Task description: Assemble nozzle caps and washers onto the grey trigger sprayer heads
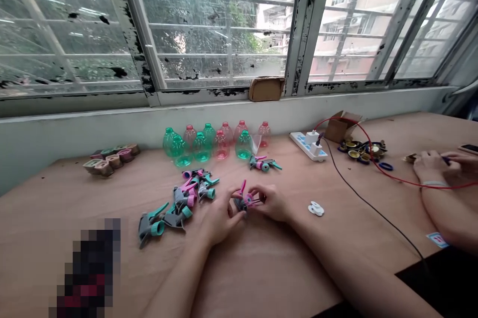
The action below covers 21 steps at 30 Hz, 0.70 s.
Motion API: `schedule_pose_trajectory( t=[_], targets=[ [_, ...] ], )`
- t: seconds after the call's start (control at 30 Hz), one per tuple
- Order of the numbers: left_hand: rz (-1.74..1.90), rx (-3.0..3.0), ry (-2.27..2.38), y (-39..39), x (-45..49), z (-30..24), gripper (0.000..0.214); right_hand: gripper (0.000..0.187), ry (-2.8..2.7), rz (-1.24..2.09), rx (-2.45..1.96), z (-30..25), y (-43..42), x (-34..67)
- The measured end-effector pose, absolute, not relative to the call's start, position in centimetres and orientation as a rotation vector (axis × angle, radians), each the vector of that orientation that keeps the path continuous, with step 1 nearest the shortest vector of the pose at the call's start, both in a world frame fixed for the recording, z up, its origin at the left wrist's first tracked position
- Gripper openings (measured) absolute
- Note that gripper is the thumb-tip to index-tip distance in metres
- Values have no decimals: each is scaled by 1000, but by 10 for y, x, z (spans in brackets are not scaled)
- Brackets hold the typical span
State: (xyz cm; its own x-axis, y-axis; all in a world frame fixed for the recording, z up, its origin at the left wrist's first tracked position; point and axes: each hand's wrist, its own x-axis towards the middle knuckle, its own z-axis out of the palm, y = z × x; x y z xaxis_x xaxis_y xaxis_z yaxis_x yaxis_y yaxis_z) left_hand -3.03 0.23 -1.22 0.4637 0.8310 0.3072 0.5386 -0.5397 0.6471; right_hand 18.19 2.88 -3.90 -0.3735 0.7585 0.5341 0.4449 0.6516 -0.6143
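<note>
One pink spray trigger (244,202) sits pinched between left hand (220,218) and right hand (269,203), both curled nearly shut.

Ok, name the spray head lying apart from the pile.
The teal-and-pink trigger spray head just before the bottles: it lies alone, while the others lie in the pile or between left hand and right hand.
</note>
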Motion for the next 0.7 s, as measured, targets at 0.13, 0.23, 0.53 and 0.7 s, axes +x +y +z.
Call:
schedule_pose_trajectory(
  t=[0.13, 0.23, 0.53, 0.7],
  targets=[
    [847, 2265, 1134, 2, -28, -11, 48, 21, -2027, 510, -819, -41, 21, 169],
    [884, 2285, 1109, 3, -29, -10, 38, 33, -2052, 534, -766, -41, 19, 167],
    [798, 2268, 1091, 5, -32, -7, 40, 42, -2024, 525, -947, -45, 30, 182],
    [796, 2305, 1102, 3, -29, -6, 40, 18, -1968, 544, -923, -41, 32, 184]
  ],
)
